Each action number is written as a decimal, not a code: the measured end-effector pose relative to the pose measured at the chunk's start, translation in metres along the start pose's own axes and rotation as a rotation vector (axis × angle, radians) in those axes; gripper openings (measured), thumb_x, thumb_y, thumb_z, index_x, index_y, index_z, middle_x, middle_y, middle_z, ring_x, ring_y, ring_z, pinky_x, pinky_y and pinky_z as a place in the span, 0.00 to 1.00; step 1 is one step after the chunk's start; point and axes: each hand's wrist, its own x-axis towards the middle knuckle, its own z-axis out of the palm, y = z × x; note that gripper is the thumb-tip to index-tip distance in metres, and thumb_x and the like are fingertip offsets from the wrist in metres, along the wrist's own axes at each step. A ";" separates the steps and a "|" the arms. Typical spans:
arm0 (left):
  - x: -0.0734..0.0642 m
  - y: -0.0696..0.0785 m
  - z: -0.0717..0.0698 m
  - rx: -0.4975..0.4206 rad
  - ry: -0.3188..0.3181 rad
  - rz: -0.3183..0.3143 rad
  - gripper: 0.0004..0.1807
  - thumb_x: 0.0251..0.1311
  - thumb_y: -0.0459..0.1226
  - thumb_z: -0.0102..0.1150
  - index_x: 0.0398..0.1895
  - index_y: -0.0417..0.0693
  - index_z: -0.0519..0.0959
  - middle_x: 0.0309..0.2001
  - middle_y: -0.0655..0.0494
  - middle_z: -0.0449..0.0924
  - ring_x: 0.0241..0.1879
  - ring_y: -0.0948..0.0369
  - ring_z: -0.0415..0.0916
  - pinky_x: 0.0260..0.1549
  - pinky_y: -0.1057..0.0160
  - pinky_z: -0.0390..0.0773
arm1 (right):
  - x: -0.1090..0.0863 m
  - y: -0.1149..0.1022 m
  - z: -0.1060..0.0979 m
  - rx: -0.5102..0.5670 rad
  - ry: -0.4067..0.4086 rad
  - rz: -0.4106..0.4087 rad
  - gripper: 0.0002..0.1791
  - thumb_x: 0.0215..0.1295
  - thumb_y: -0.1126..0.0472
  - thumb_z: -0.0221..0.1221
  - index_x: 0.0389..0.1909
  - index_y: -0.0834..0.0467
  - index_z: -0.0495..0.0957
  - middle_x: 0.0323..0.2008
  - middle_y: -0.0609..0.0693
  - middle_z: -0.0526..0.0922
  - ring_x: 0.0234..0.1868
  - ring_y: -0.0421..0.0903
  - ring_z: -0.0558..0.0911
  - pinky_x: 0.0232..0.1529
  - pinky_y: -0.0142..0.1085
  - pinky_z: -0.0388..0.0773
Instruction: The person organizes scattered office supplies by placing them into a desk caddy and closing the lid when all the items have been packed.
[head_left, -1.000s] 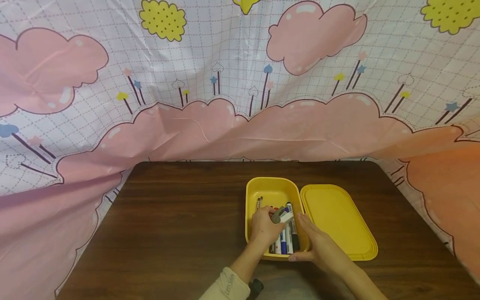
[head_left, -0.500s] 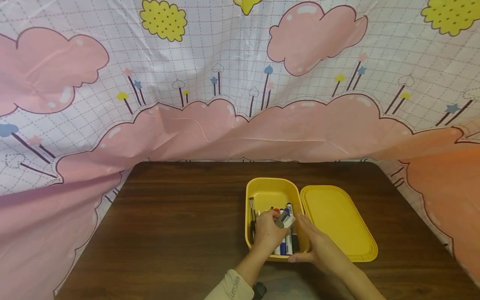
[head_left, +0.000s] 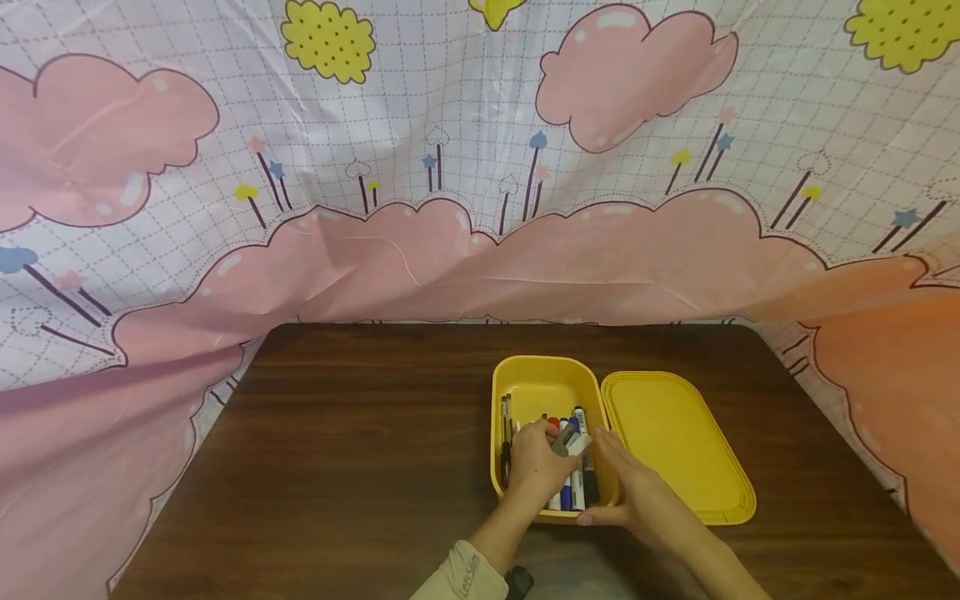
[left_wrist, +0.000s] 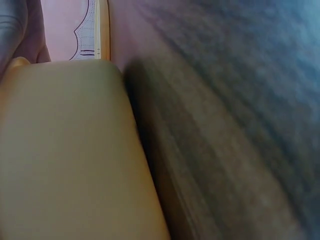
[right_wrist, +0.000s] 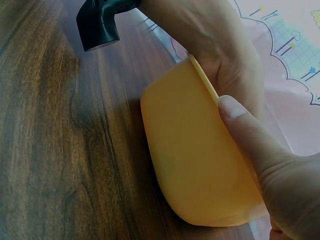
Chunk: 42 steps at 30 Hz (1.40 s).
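A yellow box [head_left: 545,371] stands on the dark wooden table, with pens and markers [head_left: 577,487] lying inside. My left hand [head_left: 536,458] reaches down into it over the near rim. Between its thumb and fingers is a small grey and white piece [head_left: 566,438], its exact kind unclear. Most of the fingertips are hidden behind the hand. My right hand [head_left: 641,492] spans the box's near right corner. In the head view its fingers lie straight along the right side; in the right wrist view the thumb [right_wrist: 232,107] presses at the rim. The left wrist view is mostly filled by the box's outer wall [left_wrist: 70,150].
A yellow lid [head_left: 675,442] lies flat just right of the box. Two slim pens [head_left: 506,437] lean along the box's left wall. Behind the table [head_left: 360,450] hangs a patterned cloth [head_left: 487,275]. A black device [right_wrist: 100,30] sits by the left wrist.
My left hand has shifted slightly right inside the box with the grey and white piece, uncovering the slim pens at the left wall. The right hand has stayed in place.
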 end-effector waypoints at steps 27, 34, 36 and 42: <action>-0.002 0.009 -0.013 -0.046 0.036 0.075 0.18 0.42 0.34 0.75 0.37 0.39 0.80 0.34 0.52 0.79 0.33 0.64 0.72 0.35 0.65 0.78 | 0.001 0.002 0.002 -0.030 0.024 -0.029 0.60 0.38 0.37 0.71 0.68 0.69 0.62 0.70 0.67 0.62 0.69 0.64 0.65 0.63 0.51 0.66; -0.003 0.012 -0.018 -0.036 0.030 0.076 0.18 0.43 0.33 0.75 0.38 0.39 0.79 0.35 0.50 0.78 0.34 0.63 0.71 0.35 0.66 0.76 | 0.001 0.002 0.002 -0.033 0.031 -0.036 0.60 0.38 0.38 0.73 0.68 0.69 0.62 0.70 0.67 0.62 0.69 0.64 0.65 0.63 0.51 0.65; -0.003 0.014 -0.022 -0.026 0.036 0.076 0.19 0.43 0.33 0.75 0.40 0.39 0.79 0.37 0.50 0.78 0.35 0.63 0.71 0.36 0.65 0.77 | 0.001 0.002 0.002 -0.027 0.029 -0.034 0.60 0.38 0.38 0.72 0.68 0.69 0.62 0.70 0.67 0.62 0.69 0.64 0.65 0.63 0.51 0.65; -0.003 0.019 -0.031 0.032 0.109 0.127 0.23 0.43 0.34 0.75 0.44 0.38 0.78 0.41 0.48 0.79 0.39 0.57 0.76 0.41 0.60 0.81 | 0.001 0.000 0.001 -0.021 0.011 -0.013 0.60 0.39 0.36 0.71 0.69 0.68 0.61 0.70 0.67 0.61 0.70 0.64 0.64 0.64 0.52 0.64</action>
